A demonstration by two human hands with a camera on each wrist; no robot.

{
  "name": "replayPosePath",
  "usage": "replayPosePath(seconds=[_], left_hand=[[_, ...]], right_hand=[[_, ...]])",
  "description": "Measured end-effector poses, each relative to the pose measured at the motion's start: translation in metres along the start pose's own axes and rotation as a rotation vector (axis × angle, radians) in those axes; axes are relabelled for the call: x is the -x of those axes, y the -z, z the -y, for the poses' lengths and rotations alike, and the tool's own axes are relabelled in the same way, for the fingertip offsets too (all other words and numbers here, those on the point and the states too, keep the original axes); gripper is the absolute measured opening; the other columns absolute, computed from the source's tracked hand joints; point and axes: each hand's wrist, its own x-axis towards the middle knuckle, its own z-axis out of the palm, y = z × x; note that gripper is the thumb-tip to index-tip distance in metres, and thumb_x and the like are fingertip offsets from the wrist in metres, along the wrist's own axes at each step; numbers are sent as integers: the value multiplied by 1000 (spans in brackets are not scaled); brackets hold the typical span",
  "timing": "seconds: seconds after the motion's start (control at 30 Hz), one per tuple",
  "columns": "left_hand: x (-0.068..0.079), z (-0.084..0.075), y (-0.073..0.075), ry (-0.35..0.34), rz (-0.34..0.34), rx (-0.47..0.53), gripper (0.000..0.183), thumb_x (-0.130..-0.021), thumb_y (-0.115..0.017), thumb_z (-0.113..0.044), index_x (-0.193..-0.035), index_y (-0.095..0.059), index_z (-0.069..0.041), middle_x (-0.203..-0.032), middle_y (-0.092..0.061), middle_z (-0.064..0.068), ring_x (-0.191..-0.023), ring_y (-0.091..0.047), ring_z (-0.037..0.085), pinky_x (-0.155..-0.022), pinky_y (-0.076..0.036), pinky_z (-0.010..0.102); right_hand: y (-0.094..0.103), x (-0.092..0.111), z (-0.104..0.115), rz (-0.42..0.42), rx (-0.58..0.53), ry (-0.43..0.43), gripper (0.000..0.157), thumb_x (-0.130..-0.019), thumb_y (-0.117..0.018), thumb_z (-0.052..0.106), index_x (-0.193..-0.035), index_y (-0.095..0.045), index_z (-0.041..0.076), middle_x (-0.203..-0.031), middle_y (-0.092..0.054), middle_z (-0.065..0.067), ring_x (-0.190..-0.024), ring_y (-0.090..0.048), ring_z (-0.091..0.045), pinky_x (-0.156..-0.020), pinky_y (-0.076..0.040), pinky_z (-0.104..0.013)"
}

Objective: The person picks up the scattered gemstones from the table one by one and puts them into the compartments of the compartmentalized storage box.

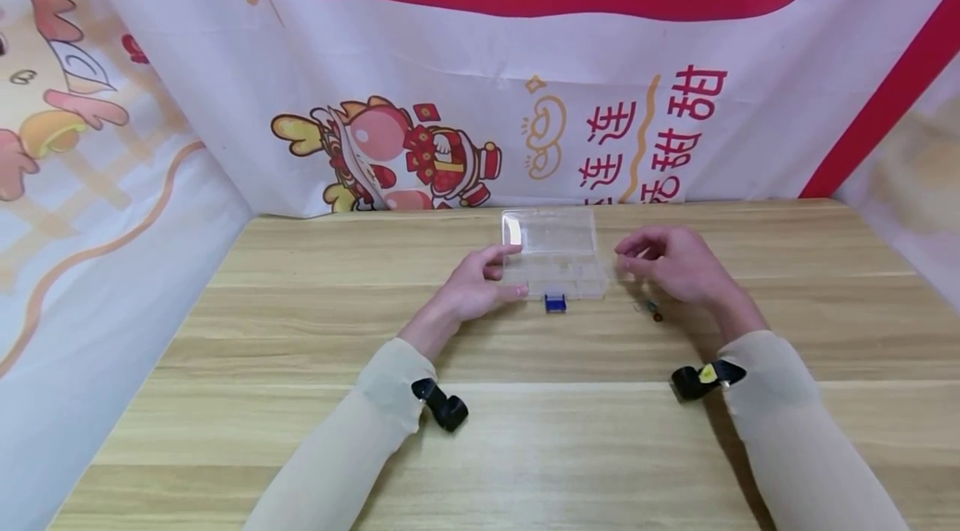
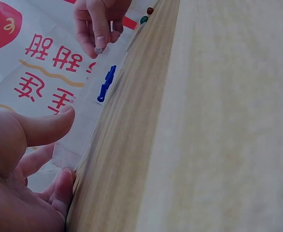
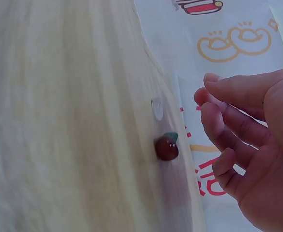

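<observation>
A clear plastic box (image 1: 555, 285) lies on the wooden table, its clear lid (image 1: 558, 231) raised at the back. A blue latch (image 1: 555, 303) sits at its front edge. My left hand (image 1: 480, 285) holds the left side, the thumb near the front and curled fingers at the corner in the left wrist view. Right of the box, my right hand (image 1: 671, 264) pinches a tiny greyish bead-like piece (image 2: 99, 50) between thumb and fingertips. Below that hand lie a dark red bead (image 3: 167, 148), a green piece (image 3: 172, 136) and a clear piece (image 3: 157, 109).
A printed white and red cloth (image 1: 450, 47) hangs right behind the table's back edge, with more cloth (image 1: 135, 122) at the left side. The wooden table (image 1: 555, 439) spreads in front of the box. Black wrist cameras (image 1: 442, 406) are strapped over both sleeves.
</observation>
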Motion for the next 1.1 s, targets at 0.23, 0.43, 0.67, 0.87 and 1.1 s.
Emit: replayPosePath(seconds=[0.23, 0.43, 0.67, 0.87, 1.1], left_hand=[[1, 0, 0, -3, -6, -10, 72, -89, -84, -16, -153, -56, -34, -140, -54, 5, -126, -50, 25, -113, -44, 46], [1, -1, 0, -3, -10, -18, 72, -89, -85, -17, -152, -56, -34, -142, -54, 5, -127, -49, 25, -115, -43, 47], [1, -1, -1, -6, -8, -16, 72, -89, -85, -17, -152, -56, -34, -142, -53, 5, -126, -49, 25, -112, -44, 45], [0, 0, -1, -10, -7, -10, 72, -88, -85, -16, -152, -56, -33, -141, -53, 5, -125, -49, 25, -111, -45, 44], [1, 1, -1, -6, -4, -6, 72, -88, -85, -16, -152, -56, -33, -141, -53, 5, -124, -49, 25, -109, -45, 42]], right_hand=[[-4, 0, 8, -11, -18, 27, 24, -103, -70, 25, -124, -74, 14, -116, -71, -10, -97, -61, -27, -70, -54, -31], [-7, 1, 15, -20, -21, 51, 23, -103, -70, 23, -123, -74, 13, -113, -72, -11, -97, -63, -26, -71, -54, -30], [-10, 2, 21, -30, -29, 52, 23, -102, -71, 22, -123, -75, 13, -115, -72, -12, -96, -63, -26, -69, -53, -30], [-14, 1, 25, -37, -28, 63, 24, -102, -71, 22, -124, -76, 16, -117, -73, -9, -96, -63, -25, -67, -54, -30], [-17, 0, 26, -38, -21, 75, 24, -103, -69, 20, -125, -76, 15, -120, -73, -10, -96, -63, -26, -67, -54, -30]])
